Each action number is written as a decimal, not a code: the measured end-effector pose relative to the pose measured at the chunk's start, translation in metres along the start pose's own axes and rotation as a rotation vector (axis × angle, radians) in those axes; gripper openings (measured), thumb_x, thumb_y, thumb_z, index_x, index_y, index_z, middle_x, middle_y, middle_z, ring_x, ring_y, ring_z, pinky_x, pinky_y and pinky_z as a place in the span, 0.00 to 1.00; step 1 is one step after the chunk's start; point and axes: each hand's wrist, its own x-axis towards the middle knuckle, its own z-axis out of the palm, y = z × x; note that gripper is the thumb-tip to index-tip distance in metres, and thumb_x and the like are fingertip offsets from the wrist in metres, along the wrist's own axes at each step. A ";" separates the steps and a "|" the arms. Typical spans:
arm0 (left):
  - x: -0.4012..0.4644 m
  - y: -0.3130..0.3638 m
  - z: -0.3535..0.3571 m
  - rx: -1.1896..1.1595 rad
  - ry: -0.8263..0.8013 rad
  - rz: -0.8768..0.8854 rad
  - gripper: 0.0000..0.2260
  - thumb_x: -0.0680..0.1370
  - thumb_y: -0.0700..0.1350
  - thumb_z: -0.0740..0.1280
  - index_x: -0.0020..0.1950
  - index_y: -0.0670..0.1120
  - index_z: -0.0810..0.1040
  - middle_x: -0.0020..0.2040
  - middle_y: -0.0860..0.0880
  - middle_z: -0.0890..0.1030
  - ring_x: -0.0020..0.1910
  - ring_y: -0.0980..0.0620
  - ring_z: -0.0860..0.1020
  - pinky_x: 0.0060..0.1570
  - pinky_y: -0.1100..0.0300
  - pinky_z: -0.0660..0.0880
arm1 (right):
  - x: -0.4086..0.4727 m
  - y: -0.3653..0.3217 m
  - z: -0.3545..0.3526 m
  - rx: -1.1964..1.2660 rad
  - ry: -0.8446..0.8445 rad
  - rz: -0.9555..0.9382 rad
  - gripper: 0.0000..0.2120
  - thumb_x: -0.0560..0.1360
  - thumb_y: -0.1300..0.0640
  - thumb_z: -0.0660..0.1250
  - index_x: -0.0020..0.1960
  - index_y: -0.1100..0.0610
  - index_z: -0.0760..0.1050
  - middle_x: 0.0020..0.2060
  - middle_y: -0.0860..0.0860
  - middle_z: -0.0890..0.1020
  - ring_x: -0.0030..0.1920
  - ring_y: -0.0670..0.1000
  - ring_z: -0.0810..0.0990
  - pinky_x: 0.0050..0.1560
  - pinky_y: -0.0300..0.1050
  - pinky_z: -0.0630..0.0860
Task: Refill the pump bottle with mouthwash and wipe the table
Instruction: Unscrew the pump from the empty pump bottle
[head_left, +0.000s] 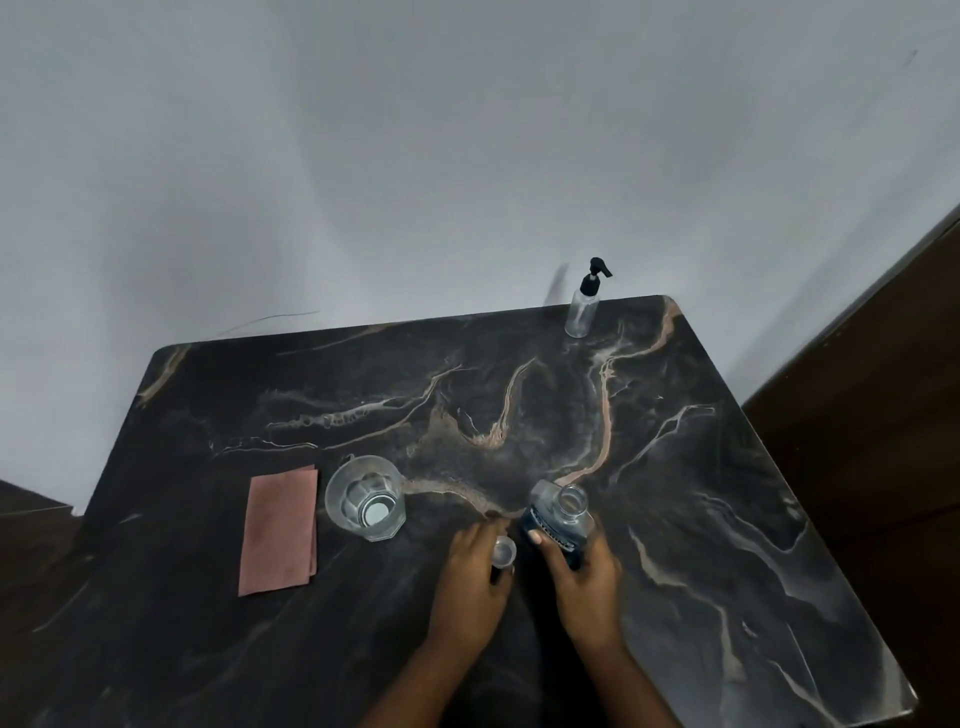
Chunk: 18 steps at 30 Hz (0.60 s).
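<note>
Dark marble-patterned table (675, 467) with pale and tan veins, against a grey wall. Right hand (584, 577) grips the dark blue clear-plastic mouthwash bottle (558, 519) near the front middle of the table; the bottle's neck is uncapped and it tilts slightly away from the person. Left hand (475, 569) sits just beside it, fingers pinching a small clear round cap (504, 550). Hands close together but not touching. Empty-looking clear plastic pump bottle with black pump head (584, 306) stands upright at the far edge of the table, right of centre, well apart from the hands. Clear faceted drinking glass (365, 498) stands upright left of the hands; cannot tell whether it holds liquid. Folded dusty-pink cloth (280, 530) lies flat just left of the glass, close but not touching. Dark wooden panel (883, 415) at right edge of view.
</note>
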 end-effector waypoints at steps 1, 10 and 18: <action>0.000 -0.001 0.001 0.005 0.004 0.005 0.21 0.73 0.36 0.69 0.64 0.49 0.76 0.56 0.53 0.78 0.57 0.54 0.72 0.55 0.69 0.65 | 0.001 0.000 0.000 -0.007 -0.005 -0.006 0.22 0.71 0.61 0.76 0.55 0.38 0.76 0.50 0.40 0.84 0.51 0.41 0.83 0.48 0.30 0.76; -0.001 0.004 -0.009 -0.142 0.069 -0.002 0.28 0.70 0.33 0.68 0.69 0.50 0.71 0.60 0.56 0.75 0.62 0.58 0.70 0.64 0.63 0.67 | -0.005 0.000 -0.009 0.048 -0.085 -0.072 0.34 0.69 0.71 0.66 0.72 0.52 0.66 0.66 0.47 0.76 0.68 0.49 0.74 0.67 0.43 0.71; 0.045 0.023 -0.047 -0.449 0.186 0.041 0.27 0.73 0.28 0.64 0.62 0.55 0.77 0.61 0.59 0.78 0.64 0.57 0.75 0.61 0.69 0.70 | -0.004 0.016 -0.050 0.035 0.100 -0.029 0.43 0.69 0.84 0.56 0.68 0.42 0.68 0.68 0.47 0.74 0.71 0.51 0.70 0.71 0.42 0.66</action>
